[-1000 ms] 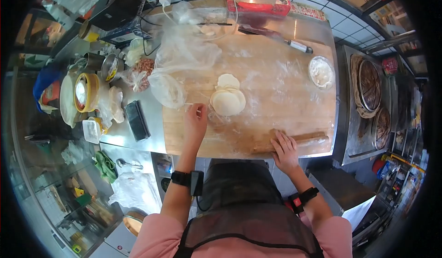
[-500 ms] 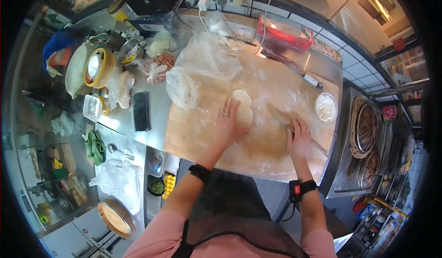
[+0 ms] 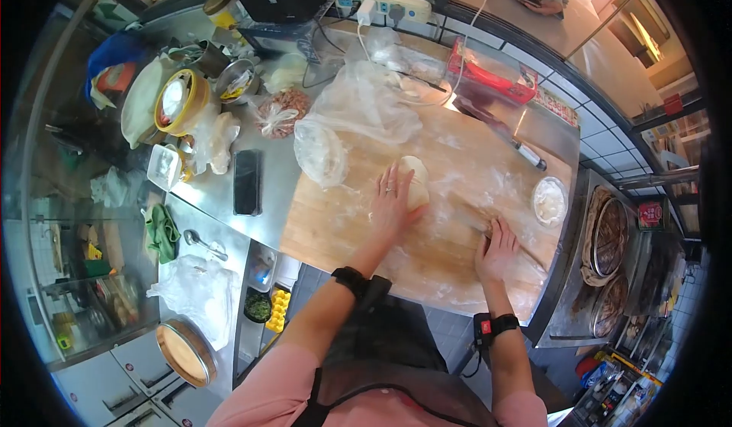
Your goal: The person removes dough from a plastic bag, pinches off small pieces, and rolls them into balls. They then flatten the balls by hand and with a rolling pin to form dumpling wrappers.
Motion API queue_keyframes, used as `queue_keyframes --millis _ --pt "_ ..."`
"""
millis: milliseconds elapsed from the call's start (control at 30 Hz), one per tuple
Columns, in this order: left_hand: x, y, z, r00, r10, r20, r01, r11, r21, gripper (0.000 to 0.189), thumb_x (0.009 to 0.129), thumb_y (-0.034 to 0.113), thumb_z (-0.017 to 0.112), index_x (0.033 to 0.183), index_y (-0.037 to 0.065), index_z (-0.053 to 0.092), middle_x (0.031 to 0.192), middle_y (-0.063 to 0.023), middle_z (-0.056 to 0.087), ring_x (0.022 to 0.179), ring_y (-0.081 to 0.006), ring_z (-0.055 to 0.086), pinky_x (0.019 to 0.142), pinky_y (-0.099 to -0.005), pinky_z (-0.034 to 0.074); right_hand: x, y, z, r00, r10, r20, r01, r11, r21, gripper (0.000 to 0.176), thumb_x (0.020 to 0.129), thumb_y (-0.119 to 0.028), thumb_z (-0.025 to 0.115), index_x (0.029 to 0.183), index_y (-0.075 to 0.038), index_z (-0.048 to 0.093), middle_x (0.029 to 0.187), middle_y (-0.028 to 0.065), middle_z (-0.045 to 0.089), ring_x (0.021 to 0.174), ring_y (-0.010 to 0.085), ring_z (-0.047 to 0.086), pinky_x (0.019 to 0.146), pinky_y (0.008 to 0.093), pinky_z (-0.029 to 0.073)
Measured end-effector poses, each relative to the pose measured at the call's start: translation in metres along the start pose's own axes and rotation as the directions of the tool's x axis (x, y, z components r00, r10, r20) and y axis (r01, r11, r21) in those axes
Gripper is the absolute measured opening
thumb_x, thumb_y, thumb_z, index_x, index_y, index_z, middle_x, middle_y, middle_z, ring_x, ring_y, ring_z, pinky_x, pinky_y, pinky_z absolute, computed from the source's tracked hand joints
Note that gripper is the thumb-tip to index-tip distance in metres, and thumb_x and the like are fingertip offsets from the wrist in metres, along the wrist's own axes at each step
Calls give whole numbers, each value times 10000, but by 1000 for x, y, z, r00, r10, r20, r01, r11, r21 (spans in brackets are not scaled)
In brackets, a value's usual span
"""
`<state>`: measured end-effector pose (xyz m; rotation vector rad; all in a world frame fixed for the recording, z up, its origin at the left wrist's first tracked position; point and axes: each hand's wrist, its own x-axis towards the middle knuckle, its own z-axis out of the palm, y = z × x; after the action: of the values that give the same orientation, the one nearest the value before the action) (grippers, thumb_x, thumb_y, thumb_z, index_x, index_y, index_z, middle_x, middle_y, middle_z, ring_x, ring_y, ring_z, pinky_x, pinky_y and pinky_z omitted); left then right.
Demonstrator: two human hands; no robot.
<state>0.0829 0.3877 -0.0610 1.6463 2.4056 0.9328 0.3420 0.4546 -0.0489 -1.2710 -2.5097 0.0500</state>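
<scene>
A flat, pale piece of dough (image 3: 418, 186) lies on the floured wooden board (image 3: 335, 232). My left hand (image 3: 392, 204) rests on its left side with the fingers spread, hiding part of it. To the right, my right hand (image 3: 498, 252) is closed over a thin rolling pin (image 3: 531, 258), whose far end is blurred. A bowl of white flour (image 3: 549, 201) stands at the board's right edge. Near the board's left edge sits a clear plastic bag (image 3: 320, 152).
A black phone (image 3: 247, 182) lies left of the board. Behind are a bag of reddish pieces (image 3: 280, 112), a red box (image 3: 492, 72) and a dark-handled tool (image 3: 526, 153). Round pans (image 3: 609, 236) stand at right. Another person's hands (image 3: 541, 1) show beyond the partition.
The view has shifted, so the board sits lower and further right. Two overlapping rounds of dough showed before; now a single shape shows beside my left hand.
</scene>
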Motion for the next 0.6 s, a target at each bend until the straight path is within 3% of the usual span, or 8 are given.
queue_keyframes --millis 100,167,267,367,600 --pt "-1 -2 0 1000 28 -11 -29 999 -36 778 716 360 743 1353 79 397 1416 -210 350 1301 -392 342 1073 -498 286 -2 0 -1 999 25 41 -24 999 -36 510 759 -146 605 1246 -41 492 1321 143 491 1189 317 467 991 477 336" --pt "-5 -7 1 993 -84 -77 67 977 -201 696 757 290 717 1340 72 405 1401 -218 367 1286 -402 358 1067 -485 303 -3 3 1 999 23 50 -21 999 -43 515 763 -147 601 1253 -40 485 1327 145 483 1198 317 458 995 483 330" --pt "-9 -21 -2 983 -105 -148 65 965 -254 575 791 205 675 1295 57 440 1379 -229 392 1279 -411 363 1055 -480 321 -2 3 1 998 23 53 -22 1000 -19 512 770 -147 594 1257 -39 481 1334 148 475 1207 321 449 1000 489 321" --pt "-6 -25 -11 981 -155 -118 128 969 -212 450 802 149 645 1214 42 500 1359 -232 414 1273 -417 367 1043 -483 331 -3 2 2 999 34 41 -33 999 -18 500 778 -152 585 1254 -38 483 1334 150 475 1204 325 450 999 493 317" --pt "2 -24 -20 989 -121 -88 103 977 -187 241 814 133 628 1023 30 563 1360 -220 418 1260 -417 377 1024 -477 344 0 1 -2 996 66 57 -64 997 -42 496 783 -175 581 1249 -37 483 1324 154 481 1190 339 454 992 494 314"
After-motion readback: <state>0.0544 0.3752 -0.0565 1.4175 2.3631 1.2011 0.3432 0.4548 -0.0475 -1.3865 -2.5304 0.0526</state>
